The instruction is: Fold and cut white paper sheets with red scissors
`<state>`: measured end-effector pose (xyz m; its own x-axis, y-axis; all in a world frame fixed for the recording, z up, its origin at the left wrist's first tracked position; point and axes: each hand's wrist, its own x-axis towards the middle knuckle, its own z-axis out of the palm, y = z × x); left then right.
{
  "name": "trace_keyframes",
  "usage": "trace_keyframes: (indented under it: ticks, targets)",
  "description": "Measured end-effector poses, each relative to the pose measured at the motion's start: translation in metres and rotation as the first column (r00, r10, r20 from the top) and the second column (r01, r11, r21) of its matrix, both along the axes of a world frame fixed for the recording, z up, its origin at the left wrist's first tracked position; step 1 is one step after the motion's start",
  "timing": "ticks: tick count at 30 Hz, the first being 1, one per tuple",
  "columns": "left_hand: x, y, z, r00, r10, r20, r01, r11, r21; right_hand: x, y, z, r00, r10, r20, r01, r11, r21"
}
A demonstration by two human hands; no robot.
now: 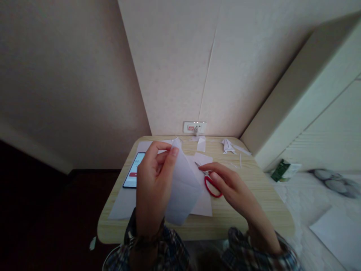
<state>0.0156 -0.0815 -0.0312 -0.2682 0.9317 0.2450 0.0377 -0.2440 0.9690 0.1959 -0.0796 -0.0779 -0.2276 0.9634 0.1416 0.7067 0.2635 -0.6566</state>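
Note:
My left hand (155,173) pinches the upper corner of a white sheet of paper (184,188) between thumb and fingers. The sheet hangs tilted above the table, with a faint crease across it. My right hand (229,184) is closed at the scissors (213,187), thumb and forefinger about the pivot. Their red handles point toward me and their blades up and to the left. Beneath them lies another piece of white paper (207,209). Part of the scissors is hidden by my right hand.
A lit phone (132,177) rests on white paper (121,205) at the left of the wooden table (254,218). A folded paper shape (228,146) and paper strips lie at the back. Behind the table, a wall socket (194,127) holds a plug. A green packet (280,170) lies right, off the table.

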Motion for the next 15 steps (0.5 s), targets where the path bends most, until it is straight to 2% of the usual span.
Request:
trace_keyframes:
  ticks: [1,2,3,7,10,13,15]
  targets:
    - [0.001,0.000,0.000,1.000,0.016,-0.003,-0.016,1.000,0.019,-0.006,-0.005,0.010,0.972,0.152,-0.180,-0.140,0.987,0.079]
    - [0.002,0.000,0.001,0.999,0.032,-0.007,-0.031,0.999,0.035,-0.012,-0.009,0.018,0.919,0.252,-0.303,-0.218,0.965,0.143]
    - [0.003,-0.001,0.002,0.999,0.042,-0.010,-0.042,0.998,0.041,-0.017,-0.013,0.024,0.891,0.271,-0.364,-0.227,0.961,0.161]
    - [0.003,-0.002,0.006,0.999,0.019,0.040,-0.019,1.000,0.005,-0.031,-0.014,0.034,0.869,0.119,-0.480,-0.081,0.992,0.099]
    - [-0.003,-0.001,0.005,0.984,-0.131,0.119,0.135,0.990,-0.028,-0.031,-0.007,0.035,0.818,0.007,-0.574,0.048,0.996,0.080]
    - [-0.010,0.001,0.003,0.943,-0.280,0.179,0.295,0.954,-0.057,-0.028,0.001,0.038,0.746,-0.013,-0.666,0.107,0.989,0.100]
    - [-0.013,0.000,0.004,0.924,-0.323,0.203,0.342,0.938,-0.065,-0.028,0.005,0.041,0.704,-0.019,-0.710,0.134,0.985,0.107]
